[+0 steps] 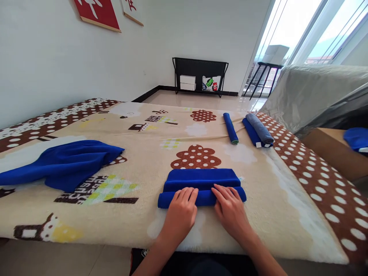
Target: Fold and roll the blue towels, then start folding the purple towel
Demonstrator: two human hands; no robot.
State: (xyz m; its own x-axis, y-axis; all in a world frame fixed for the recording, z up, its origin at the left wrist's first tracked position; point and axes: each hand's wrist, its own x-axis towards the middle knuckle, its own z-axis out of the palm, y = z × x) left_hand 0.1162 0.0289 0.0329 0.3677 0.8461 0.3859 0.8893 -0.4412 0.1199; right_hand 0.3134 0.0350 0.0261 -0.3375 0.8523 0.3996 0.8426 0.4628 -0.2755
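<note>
Hands touch a part-rolled cloth; a rack holds white boxes.

Red scroll, black rack, stool

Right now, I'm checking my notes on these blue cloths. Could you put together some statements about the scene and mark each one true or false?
1. The left hand and the right hand both touch the partly rolled blue cloth. True.
2. Every blue cloth in view is tightly rolled. False: the crumpled blue cloth lies loose, to the left of both hands.
3. The narrow blue roll lies to the left of the grey-blue roll. True.
4. The blanket is one plain colour. False: the blanket is printed with figures, including brown polka-dotted shapes.
5. The black stool stands near the window. True.
</note>
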